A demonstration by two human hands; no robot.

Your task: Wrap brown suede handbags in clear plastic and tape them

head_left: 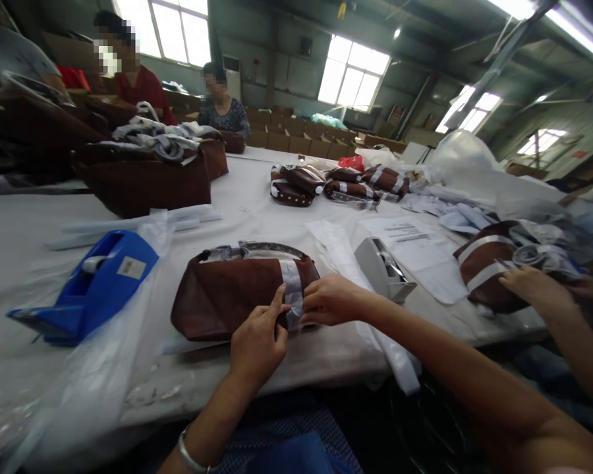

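Observation:
A brown handbag (pixel 227 293) lies on its side on the table in front of me, its handle wrapped in grey-white material along the top. Around its right part runs a pale, shiny wrapping strip (pixel 291 280). My left hand (pixel 259 339) is at the lower right front of the bag, its index finger stretched against the strip and its other fingers curled at the strip's lower part. Just to the right, my right hand (pixel 333 299) is closed, with its fingertips pinched at the strip's right edge. Its fingers partly hide the bag's right end.
A blue tape dispenser (pixel 103 283) stands left, a grey-white dispenser (pixel 383 270) right. Another person's hand (pixel 534 286) touches a strapped brown bag (pixel 489 257) at right. Several wrapped bags (pixel 299 184) lie farther back. A large brown bag (pixel 143 178) stands at left, near several people.

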